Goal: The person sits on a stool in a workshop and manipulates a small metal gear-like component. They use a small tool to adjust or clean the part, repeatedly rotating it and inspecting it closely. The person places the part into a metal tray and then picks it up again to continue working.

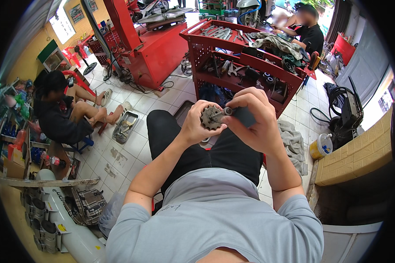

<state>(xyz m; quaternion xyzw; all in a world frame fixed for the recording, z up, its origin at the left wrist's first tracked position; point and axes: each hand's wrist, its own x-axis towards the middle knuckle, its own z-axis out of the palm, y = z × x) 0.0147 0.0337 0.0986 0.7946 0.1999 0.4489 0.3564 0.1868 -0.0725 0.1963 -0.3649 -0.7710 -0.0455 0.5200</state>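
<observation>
In front of my lap, my left hand (pixel 192 125) is closed round the edge of a dark, toothed metal sprocket (pixel 208 119), its flat face turned up toward me. My right hand (pixel 255 120) pinches a short grey metal shaft (pixel 226 112) between thumb and fingertips. One end of the shaft lies over the sprocket's middle; whether the two are joined I cannot tell. Both hands are close together, with the right thumb near the sprocket's rim.
A red tool cart (pixel 245 59) with wrenches and cloths stands ahead. On the tiled floor to the left lies a metal tray (pixel 126 127) of parts, beside a seated person (pixel 61 107). A grey cloth (pixel 292 142) and a yellow-and-white bucket (pixel 321 146) are at the right.
</observation>
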